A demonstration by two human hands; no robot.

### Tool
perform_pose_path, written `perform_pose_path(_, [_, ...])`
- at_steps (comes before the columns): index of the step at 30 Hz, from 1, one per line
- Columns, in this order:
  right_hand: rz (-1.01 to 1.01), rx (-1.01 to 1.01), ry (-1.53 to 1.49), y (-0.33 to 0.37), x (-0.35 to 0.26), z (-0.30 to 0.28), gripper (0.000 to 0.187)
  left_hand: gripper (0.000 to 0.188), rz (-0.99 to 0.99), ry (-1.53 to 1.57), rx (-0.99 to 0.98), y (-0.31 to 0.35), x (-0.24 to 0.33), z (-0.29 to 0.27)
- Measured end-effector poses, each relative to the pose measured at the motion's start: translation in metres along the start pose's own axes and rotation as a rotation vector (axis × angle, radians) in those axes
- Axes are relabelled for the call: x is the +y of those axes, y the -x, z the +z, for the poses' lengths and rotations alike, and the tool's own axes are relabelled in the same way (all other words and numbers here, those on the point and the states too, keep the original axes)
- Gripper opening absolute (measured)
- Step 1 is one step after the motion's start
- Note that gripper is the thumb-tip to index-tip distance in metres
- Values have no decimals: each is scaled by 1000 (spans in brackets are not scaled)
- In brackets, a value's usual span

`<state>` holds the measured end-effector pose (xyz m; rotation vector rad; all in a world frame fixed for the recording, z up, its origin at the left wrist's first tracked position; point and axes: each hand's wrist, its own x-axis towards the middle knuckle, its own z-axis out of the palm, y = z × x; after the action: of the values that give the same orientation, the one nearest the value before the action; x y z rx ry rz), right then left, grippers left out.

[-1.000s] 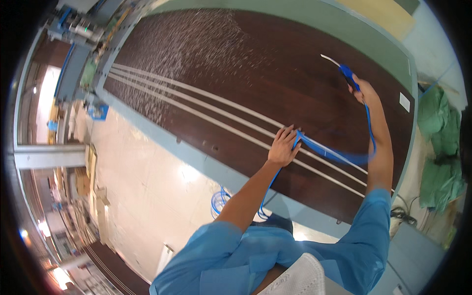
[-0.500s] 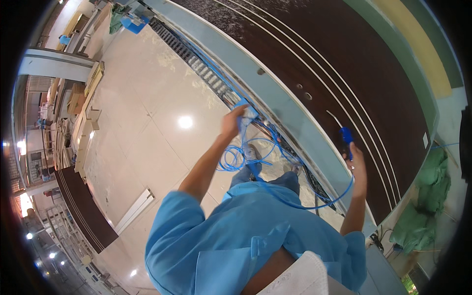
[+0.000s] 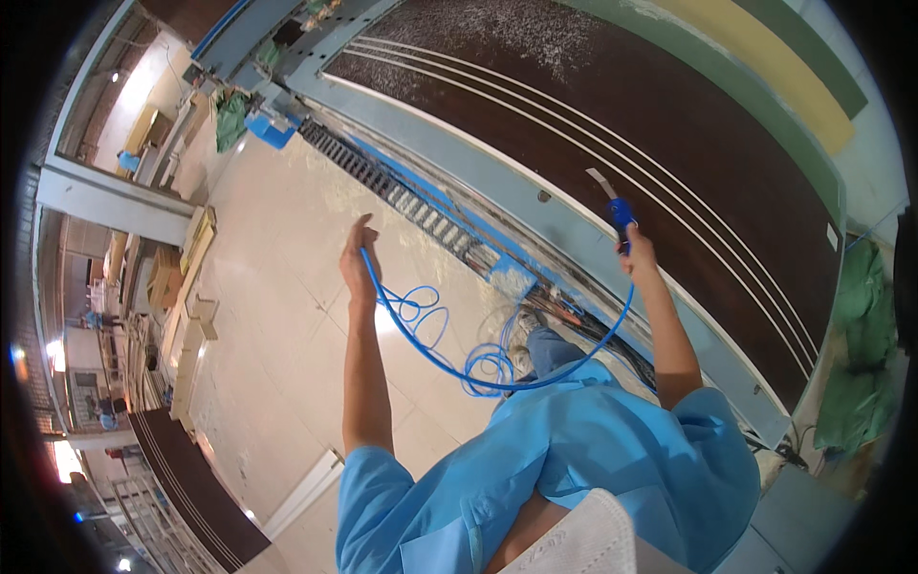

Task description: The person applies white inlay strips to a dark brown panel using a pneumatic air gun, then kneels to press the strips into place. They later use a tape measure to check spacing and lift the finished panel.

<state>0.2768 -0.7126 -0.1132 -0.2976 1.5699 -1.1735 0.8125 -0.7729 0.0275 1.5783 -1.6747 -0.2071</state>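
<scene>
My right hand (image 3: 639, 251) is closed round the handle of a blue air blow gun (image 3: 622, 212). Its thin metal nozzle reaches out over a dark brown panel (image 3: 688, 249) with pale lines along it. From the gun a blue air hose (image 3: 521, 385) sags in a wide curve across my front and rises to my left hand (image 3: 359, 263). That hand is raised over the floor at the left, its fingers bent round the hose. More of the hose hangs in loose loops below, near my shoes.
Pale dust or chips lie on the panel's far end. The panel rests on a grey-blue machine bed (image 3: 574, 225), with a black cable chain (image 3: 368, 174) along its near side. Green sacks (image 3: 861, 335) are at the right. A white strip (image 3: 306, 493) lies on the tiled floor.
My left hand has moved left and up from beside the machine bed, drawing the hose out. My right hand with the blow gun has shifted left and slightly farther over the panel.
</scene>
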Motion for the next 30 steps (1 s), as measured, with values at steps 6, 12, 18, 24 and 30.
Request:
perform_pose_path(6, [26,482,-702,-87,-42,-48,47,31,156,-31,-42,-66,-1,27])
perform_pose_path(12, [43,-131,17,-83,-45,-14,51,33,339,-30,-255,-170,-5,98])
perform_pose_path(18, [-103,200,32,-16,-67,-60,56,43,523,-11,-584,-218,10,187])
perform_pose_path(24, [180,341,513,109,-97,-124,39,57,623,-37,-813,-223,37,258])
perform_pose_path(30, [134,499,638,163,-87,-95,40,55,803,122,-1000,-188,68,319])
